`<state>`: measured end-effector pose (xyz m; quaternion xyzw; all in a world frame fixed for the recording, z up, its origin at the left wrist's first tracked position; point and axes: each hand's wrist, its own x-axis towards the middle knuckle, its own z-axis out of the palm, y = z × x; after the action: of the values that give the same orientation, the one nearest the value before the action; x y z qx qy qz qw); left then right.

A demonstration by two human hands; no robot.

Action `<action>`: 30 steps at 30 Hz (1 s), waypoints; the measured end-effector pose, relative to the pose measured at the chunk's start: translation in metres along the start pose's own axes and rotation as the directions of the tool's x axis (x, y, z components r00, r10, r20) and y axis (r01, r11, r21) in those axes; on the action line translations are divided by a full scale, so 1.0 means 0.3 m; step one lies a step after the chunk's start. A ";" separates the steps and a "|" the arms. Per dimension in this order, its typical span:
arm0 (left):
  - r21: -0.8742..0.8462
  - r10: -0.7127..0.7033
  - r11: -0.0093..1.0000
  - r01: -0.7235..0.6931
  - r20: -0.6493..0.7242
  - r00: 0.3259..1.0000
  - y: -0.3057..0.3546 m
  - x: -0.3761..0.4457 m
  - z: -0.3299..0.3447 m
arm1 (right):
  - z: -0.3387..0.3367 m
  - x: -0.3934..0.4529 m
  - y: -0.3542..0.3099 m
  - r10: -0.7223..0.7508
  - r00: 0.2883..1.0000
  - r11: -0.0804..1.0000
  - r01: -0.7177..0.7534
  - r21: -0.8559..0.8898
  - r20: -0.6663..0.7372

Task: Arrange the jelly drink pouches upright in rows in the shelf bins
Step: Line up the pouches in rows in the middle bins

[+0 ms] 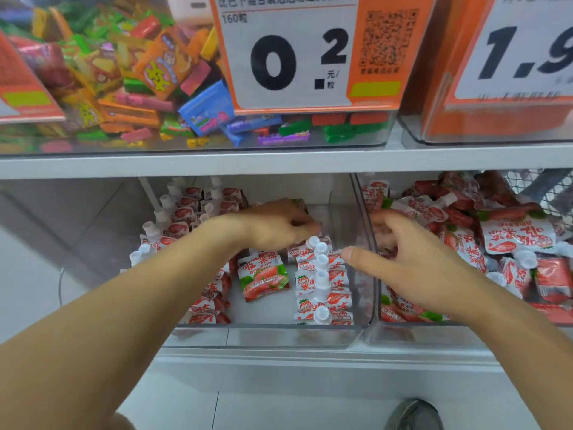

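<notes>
Clear plastic bin [356,328] holds pouch rows at nine and three o'clock, the left hand [276,225] pinching something unclear at twelve, the right hand [412,262] spread empty, so the loose strawberry pouch [263,279] probably needs standing next.

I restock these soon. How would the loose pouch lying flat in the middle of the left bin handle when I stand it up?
The flat pouch looks soft and bulging, so it would probably sag rather than stay stiff. Its glossy film may be slippery. Alone on the bare bin floor it would likely tip; the upright row beside it stands packed together.
</notes>
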<state>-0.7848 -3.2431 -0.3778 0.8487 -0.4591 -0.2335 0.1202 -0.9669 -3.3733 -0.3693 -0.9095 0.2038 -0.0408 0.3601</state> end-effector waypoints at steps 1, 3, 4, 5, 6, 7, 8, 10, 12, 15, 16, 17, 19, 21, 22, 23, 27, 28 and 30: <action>-0.010 -0.036 0.999 0.036 -0.002 0.999 0.002 0.003 0.010 | 0.006 -0.008 -0.006 -0.045 0.994 0.999 0.043 -0.027 -0.096; -0.069 -0.131 0.989 0.134 0.037 0.991 0.006 0.001 0.013 | 0.020 -0.031 -0.040 -0.239 0.912 0.971 0.225 -0.082 -0.334; -0.116 -0.165 0.978 0.172 0.067 0.984 0.010 -0.004 0.009 | 0.023 -0.042 -0.068 -0.366 0.837 0.931 0.336 -0.144 -0.407; -0.175 -0.166 0.968 0.179 0.087 0.982 0.014 -0.013 -0.001 | 0.025 -0.046 -0.087 -0.482 0.772 0.876 0.427 -0.222 -0.415; -0.221 -0.147 0.961 0.166 0.098 0.984 0.010 -0.022 -0.010 | 0.026 -0.041 -0.103 -0.571 0.737 0.821 0.498 -0.280 -0.363; -0.237 -0.122 0.960 0.148 0.118 0.985 -0.009 -0.029 -0.020 | 0.025 -0.023 -0.120 -0.597 0.752 0.798 0.523 -0.298 -0.278; -0.232 -0.106 0.963 0.136 0.137 0.985 -0.035 -0.035 -0.025 | 0.022 0.006 -0.137 -0.568 0.804 0.808 0.504 -0.305 -0.176; -0.168 -0.117 0.976 0.140 0.137 0.984 -0.068 -0.068 -0.025 | 0.020 0.090 -0.165 -0.434 0.900 0.803 0.404 -0.438 0.035; -0.050 -0.029 0.998 0.031 0.053 0.998 -0.113 -0.081 0.006 | 0.031 0.187 -0.200 -0.334 0.924 0.724 0.379 -0.576 0.189; -0.094 0.041 0.994 -0.046 -0.053 0.998 -0.134 -0.066 0.050 | 0.069 0.316 -0.246 -0.214 0.914 0.693 0.391 -0.606 0.346; -0.099 0.047 0.994 -0.055 -0.079 0.996 -0.132 -0.051 0.057 | 0.082 0.361 -0.257 -0.201 0.918 0.700 0.378 -0.605 0.341; -0.105 0.050 0.993 -0.060 -0.097 0.994 -0.131 -0.036 0.062 | 0.097 0.408 -0.260 -0.196 0.928 0.731 0.354 -0.583 0.317; -0.111 0.066 0.991 -0.078 -0.110 0.992 -0.120 -0.015 0.075 | 0.125 0.491 -0.259 -0.113 0.952 0.829 0.248 -0.501 0.284; -0.122 0.086 0.988 -0.097 -0.092 0.992 -0.114 -0.001 0.087 | 0.151 0.546 -0.248 0.060 0.930 0.845 0.146 -0.514 0.364; -0.140 0.089 0.985 -0.100 -0.079 0.993 -0.112 0.000 0.091 | 0.161 0.569 -0.237 0.127 0.902 0.826 0.135 -0.548 0.413; -0.156 0.096 0.982 -0.106 -0.072 0.993 -0.110 -0.004 0.092 | 0.171 0.585 -0.223 0.164 0.880 0.816 0.133 -0.563 0.446; -0.187 0.100 0.975 -0.119 -0.105 0.989 -0.104 -0.035 0.080 | 0.183 0.612 -0.198 0.121 0.904 0.842 0.125 -0.525 0.410; -0.197 0.092 0.974 -0.115 -0.122 0.988 -0.102 -0.045 0.072 | 0.181 0.614 -0.193 0.111 0.912 0.865 0.106 -0.490 0.394; -0.182 0.047 0.980 -0.080 -0.180 0.983 -0.099 -0.072 0.047 | 0.181 0.611 -0.182 0.109 0.924 0.903 0.062 -0.426 0.367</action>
<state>-0.7804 -3.2086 -0.3962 0.8355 -0.4495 -0.1969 0.2472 -0.7688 -3.3760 -0.3860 -0.9539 0.1447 0.1876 0.1841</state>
